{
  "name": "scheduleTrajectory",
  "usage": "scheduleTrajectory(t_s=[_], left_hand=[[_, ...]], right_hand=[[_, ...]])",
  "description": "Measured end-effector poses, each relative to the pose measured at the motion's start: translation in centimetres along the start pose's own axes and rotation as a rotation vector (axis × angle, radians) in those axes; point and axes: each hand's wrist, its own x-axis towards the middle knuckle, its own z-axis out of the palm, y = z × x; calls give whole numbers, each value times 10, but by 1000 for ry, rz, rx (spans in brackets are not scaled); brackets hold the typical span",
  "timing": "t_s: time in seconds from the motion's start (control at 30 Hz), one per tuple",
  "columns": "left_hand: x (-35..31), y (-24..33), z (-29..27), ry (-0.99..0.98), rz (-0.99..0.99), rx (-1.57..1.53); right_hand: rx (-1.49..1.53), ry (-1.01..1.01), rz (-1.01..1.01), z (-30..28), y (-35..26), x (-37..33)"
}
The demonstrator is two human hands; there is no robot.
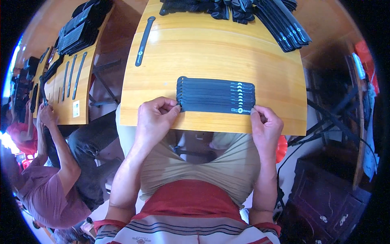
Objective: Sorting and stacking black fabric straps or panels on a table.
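A neat row of several overlapping black straps (pixel 215 94) lies near the front edge of the wooden table, each with a small hole at its left end and a pale printed mark towards its right. My left hand (pixel 157 118) pinches the left end of the nearest strap (pixel 211 108) between thumb and finger. At that strap's other end, my right hand (pixel 266 126) is closed in a pinch on the corner. One single strap (pixel 145 41) lies apart at the table's left side, tilted towards the far edge.
Bundled black straps (pixel 231 9) and a fanned stack (pixel 284 26) cover the far side of my wooden table (pixel 211 55). To the left, a person (pixel 53 179) handles a strap at another table (pixel 83 99) bearing a strap pile (pixel 79 32). A dark cabinet (pixel 321 199) stands at the right.
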Motion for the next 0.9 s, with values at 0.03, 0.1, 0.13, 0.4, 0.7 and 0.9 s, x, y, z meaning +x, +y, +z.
scheduleTrajectory(t_s=[0.03, 0.1, 0.13, 0.4, 0.7, 0.9], left_hand=[[0, 0, 0, -16, 3, -8], [1, -1, 0, -10, -2, -8], [1, -2, 0, -8, -5, -9], [0, -3, -1, -7, -3, -8], [0, -1, -2, -10, 14, 39], [0, 1, -1, -11, 39, 61]], right_hand=[[4, -3, -1, 0, 0, 0], [-18, -1, 22, 0, 1, 0], [-14, -4, 20, 0, 2, 0], [-64, -26, -23, -2, -1, 1], [-82, -22, -31, -1, -2, 2], [-77, 3, -82, 1, 4, 1]])
